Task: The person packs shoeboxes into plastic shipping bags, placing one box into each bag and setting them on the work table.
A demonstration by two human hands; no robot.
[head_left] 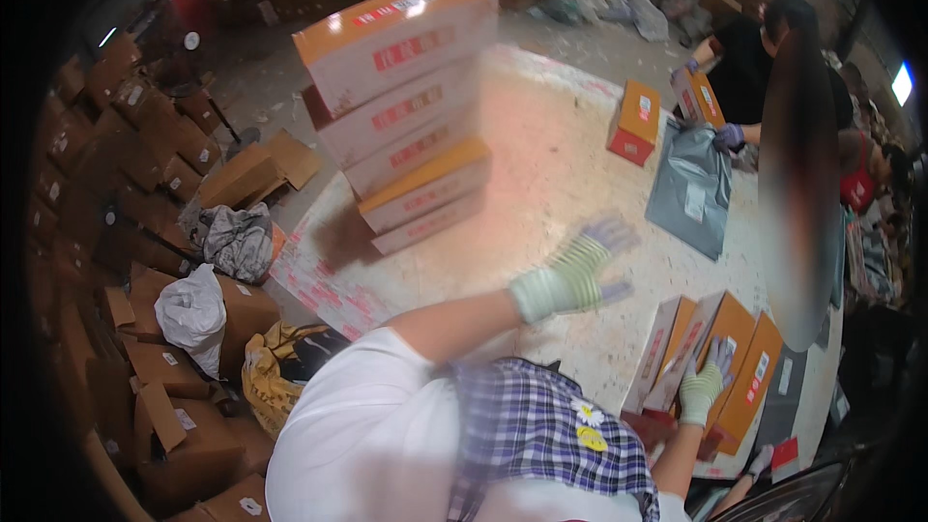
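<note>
My left hand (585,266), in a striped white-and-green glove with greyish-purple fingers, hovers over the table with its fingers spread, slightly blurred and holding nothing. To the right, my right hand (706,387), gloved alike, lies with stretched fingers on an orange-and-white carton (730,333) in a row of several such cartons. Its thumb is hard to make out. Beyond my left hand, at the table's far left, rises a stack of several more of these cartons (411,106), some jutting out unevenly.
Across the white, scuffed table (541,174), a co-worker (739,63) handles an orange carton (698,97) beside a grey plastic mailer (691,188). Another carton (634,121) lies near it. Brown boxes (184,425) crowd the left floor. A dark blurred shape (800,184) blocks part of the right side.
</note>
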